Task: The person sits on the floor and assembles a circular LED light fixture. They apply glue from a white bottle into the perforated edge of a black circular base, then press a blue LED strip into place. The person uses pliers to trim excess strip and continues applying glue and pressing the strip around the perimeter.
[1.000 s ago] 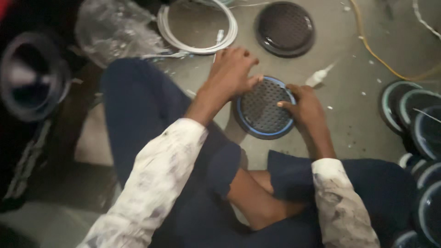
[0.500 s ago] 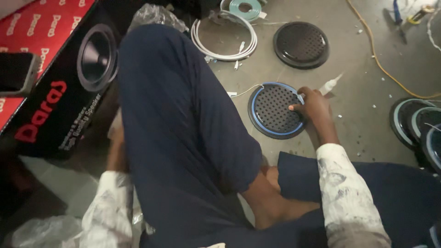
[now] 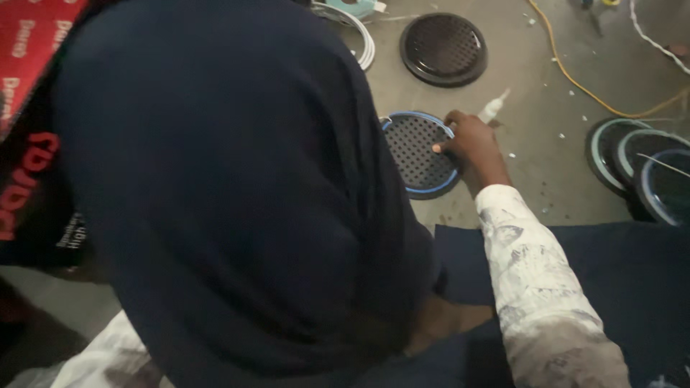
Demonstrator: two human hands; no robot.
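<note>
concrete floor (image 3: 546, 165) | right hand (image 3: 471, 144) fingers pressed on blue-rimmed grille (image 3: 417, 154) edge | left hand hidden

Grey floor (image 3: 546, 144): blue-rimmed grille (image 3: 417, 154), black grille (image 3: 443, 49), yellow cable (image 3: 575, 82), white cable coil (image 3: 359, 36).

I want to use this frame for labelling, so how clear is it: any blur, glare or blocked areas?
Head view: dim, even light, no glare; slightly soft with motion blur; a dark trouser leg blocks the left half; right hand on the blue-rimmed grille readable; left hand hidden.
</note>
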